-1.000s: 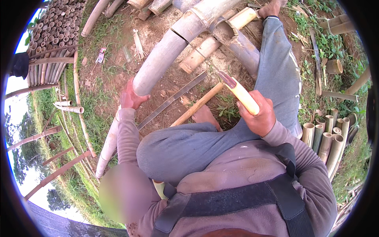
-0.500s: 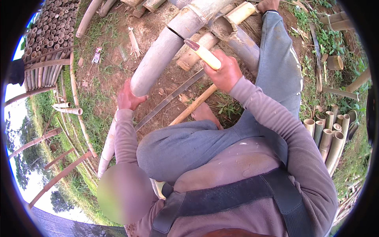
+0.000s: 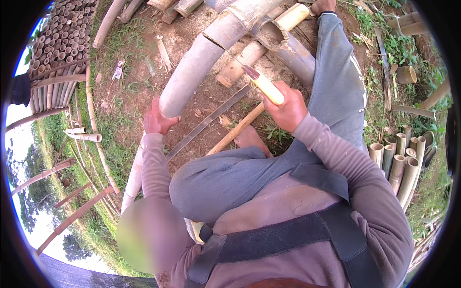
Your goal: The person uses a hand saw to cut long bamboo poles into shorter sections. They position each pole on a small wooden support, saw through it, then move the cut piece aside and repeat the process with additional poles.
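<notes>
A thick pale bamboo pole (image 3: 189,74) slants from the top middle down toward my left side. My left hand (image 3: 161,117) is closed around its lower part, thumb pointing right. A dark slit crosses the pole farther up. In my right fist (image 3: 290,108) is the cream-yellow handle of a handsaw (image 3: 265,87). Its thin blade runs up and left from the handle toward the slit; how much of it sits inside the cut is hard to see.
A flat dark metal strip (image 3: 211,120) and a wooden stick (image 3: 237,128) lie by my bent knee. A wide hollow bamboo piece (image 3: 293,55) rests beyond my right hand. Cut bamboo tubes (image 3: 397,170) stand at right. Bamboo is stacked (image 3: 62,41) at far left.
My right hand has drawn the saw handle down and to the right, away from the pole, baring more blade. My left hand keeps its place on the bamboo.
</notes>
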